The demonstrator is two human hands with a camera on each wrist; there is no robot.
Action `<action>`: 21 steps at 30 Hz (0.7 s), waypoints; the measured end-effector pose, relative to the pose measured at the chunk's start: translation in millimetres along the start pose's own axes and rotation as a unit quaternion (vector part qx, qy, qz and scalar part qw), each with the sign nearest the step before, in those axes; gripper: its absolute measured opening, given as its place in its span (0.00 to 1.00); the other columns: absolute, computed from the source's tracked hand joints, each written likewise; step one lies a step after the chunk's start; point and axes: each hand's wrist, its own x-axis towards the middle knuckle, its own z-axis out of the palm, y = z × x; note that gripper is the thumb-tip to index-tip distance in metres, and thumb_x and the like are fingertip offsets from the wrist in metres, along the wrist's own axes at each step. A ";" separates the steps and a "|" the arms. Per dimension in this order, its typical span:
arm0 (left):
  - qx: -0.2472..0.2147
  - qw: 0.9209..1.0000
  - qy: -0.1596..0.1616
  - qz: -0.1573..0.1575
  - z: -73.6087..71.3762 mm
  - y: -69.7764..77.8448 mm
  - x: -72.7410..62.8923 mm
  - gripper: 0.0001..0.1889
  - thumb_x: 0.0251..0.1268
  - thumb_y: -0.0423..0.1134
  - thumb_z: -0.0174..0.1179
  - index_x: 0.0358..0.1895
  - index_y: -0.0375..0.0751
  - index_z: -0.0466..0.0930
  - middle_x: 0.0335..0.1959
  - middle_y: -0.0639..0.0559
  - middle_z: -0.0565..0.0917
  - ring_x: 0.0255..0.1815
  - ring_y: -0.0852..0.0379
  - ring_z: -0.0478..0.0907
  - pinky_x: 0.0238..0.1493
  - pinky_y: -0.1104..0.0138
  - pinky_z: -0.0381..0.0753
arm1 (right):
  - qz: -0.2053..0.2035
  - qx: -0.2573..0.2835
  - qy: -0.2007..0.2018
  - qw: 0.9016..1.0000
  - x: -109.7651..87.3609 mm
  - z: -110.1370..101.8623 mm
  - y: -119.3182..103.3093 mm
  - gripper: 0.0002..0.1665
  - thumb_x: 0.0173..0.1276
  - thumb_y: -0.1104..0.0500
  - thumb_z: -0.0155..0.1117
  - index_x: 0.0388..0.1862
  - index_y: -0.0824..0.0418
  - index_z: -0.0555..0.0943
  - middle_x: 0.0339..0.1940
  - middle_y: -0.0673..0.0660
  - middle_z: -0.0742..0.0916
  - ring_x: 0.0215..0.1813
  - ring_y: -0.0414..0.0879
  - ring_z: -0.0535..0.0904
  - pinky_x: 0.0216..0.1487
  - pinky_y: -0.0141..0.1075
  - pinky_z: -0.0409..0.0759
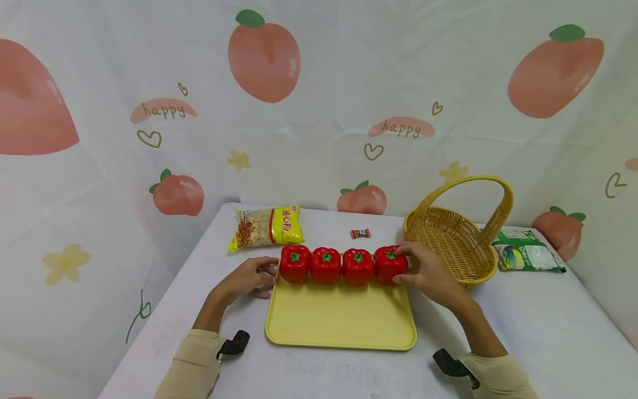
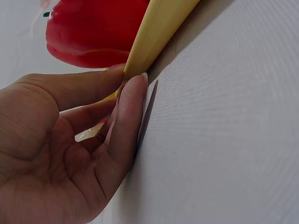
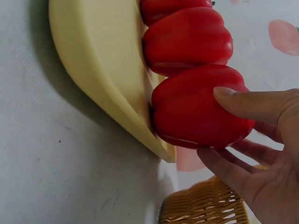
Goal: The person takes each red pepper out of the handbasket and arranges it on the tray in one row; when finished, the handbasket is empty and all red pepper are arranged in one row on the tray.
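Several red bell peppers [image 1: 326,266] with green stems stand side by side in a row along the far edge of a yellow tray [image 1: 341,321]. At the tray's left edge, my left hand [image 1: 253,276] pinches the rim, with the thumb and a finger [image 2: 128,105] on either side of it in the left wrist view. My right hand [image 1: 430,272] grips the rightmost bell pepper [image 3: 201,107]. In the right wrist view its thumb lies on the near face and the other fingers are around the outer side. The pepper sits at the tray's far right corner.
A wicker basket [image 1: 451,244] with a tall handle stands right of the tray, close to my right hand. Behind the row lie a yellow food packet [image 1: 266,227] and a small wrapped candy [image 1: 360,234]. Farther right is a green packet [image 1: 528,251].
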 end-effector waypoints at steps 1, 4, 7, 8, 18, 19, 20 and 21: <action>-0.001 1.000 0.000 0.000 -0.1 0.1 0.0 0.33 0.68 0.32 0.65 0.76 0.33 0.70 0.54 0.41 0.80 0.48 0.51 0.81 0.42 0.61 0.93 | 0.000 0.000 0.000 1.000 0.1 0.2 0.0 0.29 0.55 0.71 0.83 0.55 0.66 0.80 0.66 0.67 0.81 0.70 0.65 0.75 0.66 0.62 0.81; -0.002 1.000 -0.001 0.000 -0.2 0.2 0.2 0.33 0.69 0.32 0.65 0.76 0.33 0.70 0.54 0.41 0.79 0.48 0.51 0.81 0.42 0.61 0.93 | 0.001 -0.002 -0.001 1.000 0.2 0.6 0.1 0.30 0.54 0.71 0.83 0.55 0.65 0.80 0.65 0.67 0.81 0.70 0.65 0.75 0.68 0.64 0.79; -0.002 1.000 -0.003 0.001 0.0 0.2 0.0 0.33 0.68 0.32 0.65 0.76 0.33 0.70 0.54 0.41 0.79 0.48 0.51 0.81 0.42 0.61 0.93 | 0.001 -0.002 -0.004 1.000 0.1 0.6 0.3 0.30 0.54 0.71 0.83 0.55 0.65 0.80 0.66 0.68 0.81 0.70 0.66 0.74 0.68 0.65 0.78; -0.002 1.000 -0.003 0.002 0.0 0.1 0.0 0.33 0.68 0.32 0.65 0.76 0.33 0.70 0.54 0.41 0.79 0.48 0.51 0.81 0.42 0.61 0.93 | 0.002 -0.004 -0.005 1.000 0.1 0.5 0.3 0.30 0.54 0.70 0.83 0.55 0.65 0.80 0.66 0.68 0.81 0.70 0.66 0.74 0.69 0.65 0.78; -0.002 1.000 -0.002 0.000 -0.4 0.0 0.4 0.33 0.68 0.32 0.65 0.76 0.33 0.70 0.54 0.41 0.80 0.47 0.51 0.81 0.42 0.62 0.93 | 0.007 -0.014 -0.019 1.000 -1.0 -2.9 -1.9 0.41 0.56 0.67 0.84 0.68 0.68 0.77 0.67 0.67 0.81 0.68 0.64 0.76 0.67 0.64 0.79; -0.003 1.000 -0.003 0.000 -0.5 -0.1 0.5 0.33 0.68 0.32 0.65 0.76 0.34 0.70 0.54 0.41 0.80 0.47 0.51 0.81 0.42 0.62 0.93 | 0.007 -0.014 -0.020 1.000 -1.0 -3.1 -2.5 0.41 0.57 0.66 0.83 0.69 0.67 0.77 0.67 0.67 0.81 0.68 0.64 0.76 0.67 0.64 0.80; -0.003 1.000 -0.003 0.000 -0.5 -0.2 0.6 0.33 0.68 0.32 0.65 0.76 0.34 0.70 0.54 0.41 0.80 0.47 0.51 0.81 0.42 0.62 0.93 | 0.008 -0.014 -0.020 1.000 -1.1 -3.2 -2.8 0.41 0.57 0.66 0.83 0.69 0.67 0.77 0.67 0.67 0.80 0.68 0.64 0.76 0.67 0.64 0.80; -0.003 1.000 -0.003 0.000 -0.5 -0.2 0.7 0.33 0.69 0.32 0.65 0.76 0.34 0.70 0.54 0.41 0.80 0.47 0.51 0.81 0.42 0.62 0.93 | 0.009 -0.014 -0.019 1.000 -1.2 -3.3 -3.1 0.40 0.57 0.66 0.83 0.69 0.67 0.78 0.67 0.67 0.81 0.67 0.63 0.77 0.66 0.64 0.80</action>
